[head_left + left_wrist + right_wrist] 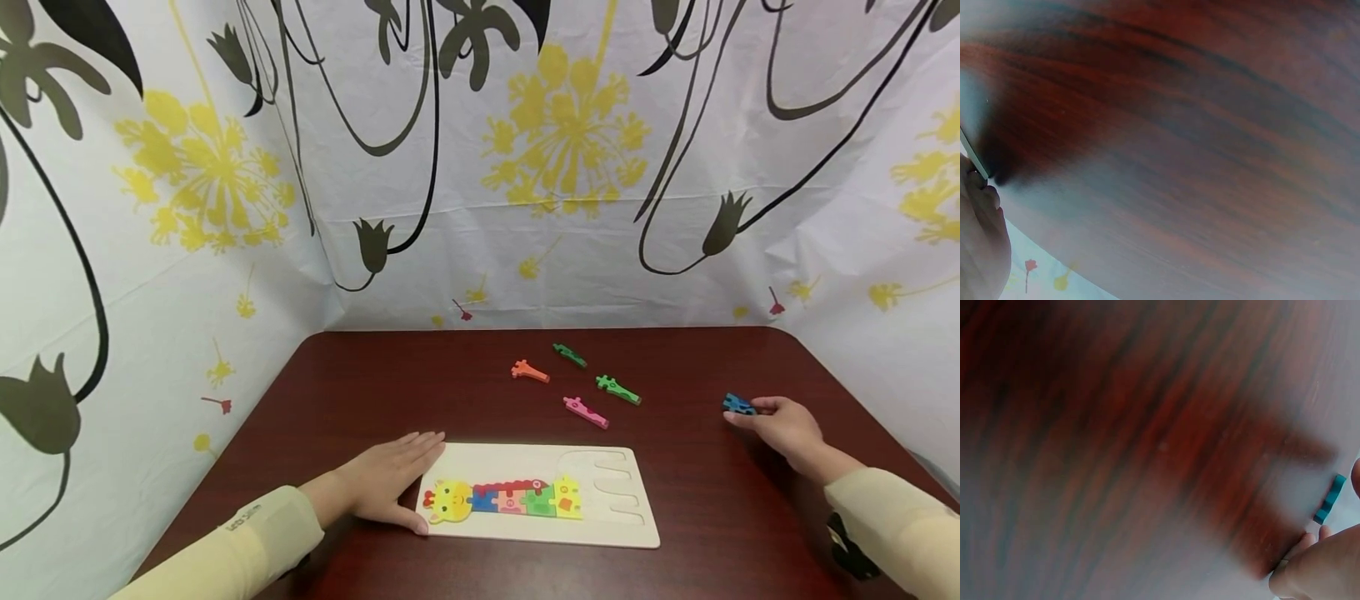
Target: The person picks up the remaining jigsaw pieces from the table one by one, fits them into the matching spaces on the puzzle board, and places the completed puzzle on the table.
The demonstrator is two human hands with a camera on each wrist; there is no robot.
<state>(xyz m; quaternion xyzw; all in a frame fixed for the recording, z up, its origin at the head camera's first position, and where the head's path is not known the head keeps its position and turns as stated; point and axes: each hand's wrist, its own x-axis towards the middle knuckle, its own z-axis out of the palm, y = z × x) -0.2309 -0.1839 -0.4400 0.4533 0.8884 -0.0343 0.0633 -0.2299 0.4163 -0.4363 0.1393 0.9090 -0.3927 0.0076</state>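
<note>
A pale wooden puzzle board (525,537) lies on the table, with a giraffe head and several coloured body pieces (525,500) set into its left part. Empty leg-shaped outlines show at its right end. My left hand (393,479) rests on the board's left end, fingers straight along the corner and thumb at the lower edge; part of that hand (985,231) shows in the left wrist view. Far to the right, my right hand (783,429) pinches a blue puzzle piece (738,404) between thumb and fingers. That piece appears teal in the right wrist view, beside the fingers (1313,565).
Beyond the board lie loose puzzle pieces: an orange one (530,372), a dark green one (570,355), a light green one (618,389) and a pink one (586,412). The dark red table (397,383) meets a flower-patterned cloth (465,167) behind and at both sides.
</note>
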